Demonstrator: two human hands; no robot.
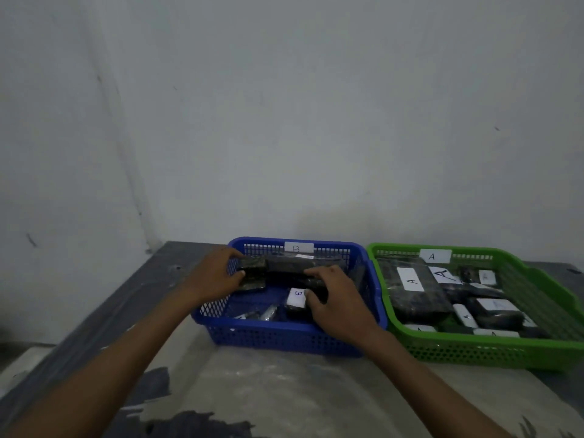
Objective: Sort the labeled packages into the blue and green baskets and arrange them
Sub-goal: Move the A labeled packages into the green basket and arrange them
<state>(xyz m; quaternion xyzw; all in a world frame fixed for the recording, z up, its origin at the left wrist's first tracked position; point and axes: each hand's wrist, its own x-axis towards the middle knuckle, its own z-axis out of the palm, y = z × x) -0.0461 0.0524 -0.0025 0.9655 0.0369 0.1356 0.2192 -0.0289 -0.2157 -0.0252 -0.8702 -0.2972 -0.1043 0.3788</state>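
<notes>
Both my hands grip dark packages in the blue basket (pixel 284 338): left hand (pixel 212 275), right hand (pixel 336 303) (fingers curled). I should lay them flat, labels up.

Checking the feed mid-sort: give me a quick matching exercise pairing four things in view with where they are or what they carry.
Things:
1. blue basket
2. green basket
3. left hand
4. right hand

Descriptions:
a. grips a dark package at the blue basket's left end
b. tagged B
c. tagged A
d. rests on dark packages mid-basket, beside a B label

Pairs: 1-b, 2-c, 3-a, 4-d
</notes>
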